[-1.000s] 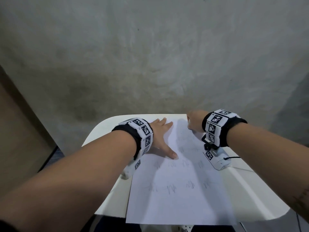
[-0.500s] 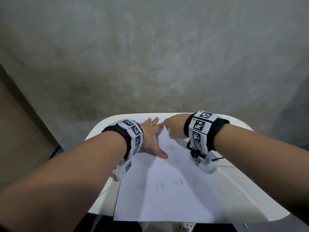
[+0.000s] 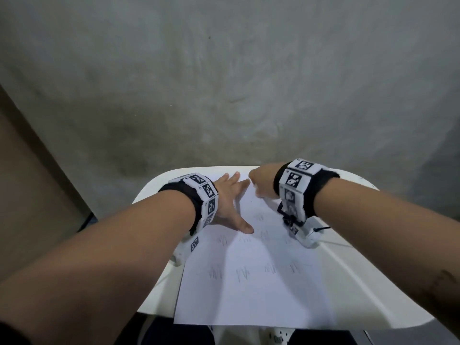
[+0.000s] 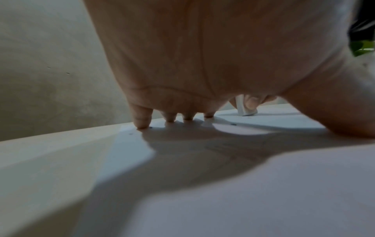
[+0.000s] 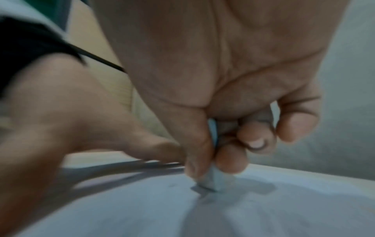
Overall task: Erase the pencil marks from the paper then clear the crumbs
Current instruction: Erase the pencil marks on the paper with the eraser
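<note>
the paper (image 3: 251, 290) is lying flat on the white bench (image 3: 368, 290), pencil marks (image 3: 241, 273) showing across its middle. the eraser (image 5: 216, 182) is pressing on the paper's far end, pinched upright between the right hand (image 3: 263, 184) thumb and curled fingers (image 5: 231, 162). the left hand (image 3: 227, 202) is lying flat just beside it, fingers spread, pressing the sheet down.

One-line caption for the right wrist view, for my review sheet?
Right hand pinches a white eraser and presses its tip onto the paper, beside the left hand.
</note>
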